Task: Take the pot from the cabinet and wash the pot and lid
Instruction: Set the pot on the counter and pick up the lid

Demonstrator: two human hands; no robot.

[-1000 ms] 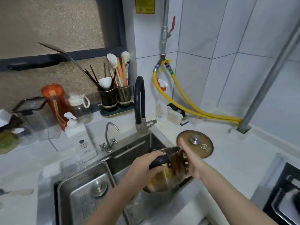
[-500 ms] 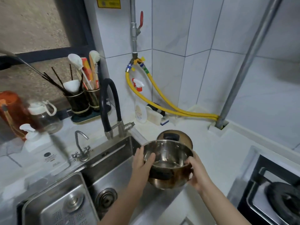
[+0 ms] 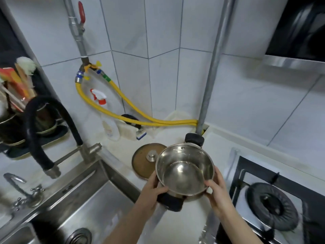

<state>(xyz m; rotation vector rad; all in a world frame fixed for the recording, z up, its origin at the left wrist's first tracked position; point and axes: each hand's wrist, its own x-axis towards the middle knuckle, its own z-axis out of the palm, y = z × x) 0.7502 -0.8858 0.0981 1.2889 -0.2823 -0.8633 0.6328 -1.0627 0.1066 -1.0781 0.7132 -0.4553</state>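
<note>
Both hands, left hand point(image 3: 152, 185) and right hand point(image 3: 216, 187), grip the steel pot point(image 3: 184, 170) by its rim, holding it upright above the white table point(image 3: 219, 148), its lid point(image 3: 145, 162) lying just behind-left, the spray bottle point(image 3: 109, 124) label unreadable.

A shiny silver steel pot point(image 3: 184, 170) with black handles sits beside a brown lid point(image 3: 143, 162) with a silver knob, on a white speckled surface point(image 3: 177, 138). Two yellow hoses point(image 3: 140, 118) run along the back edge against pale grey-white tiles point(image 3: 163, 76). A red-handled valve point(image 3: 81, 10) tops a grey pipe point(image 3: 77, 32). The spray bottle point(image 3: 108, 120) is white with a red-and-white trigger; the faucet hose point(image 3: 33, 127) is black.
</note>
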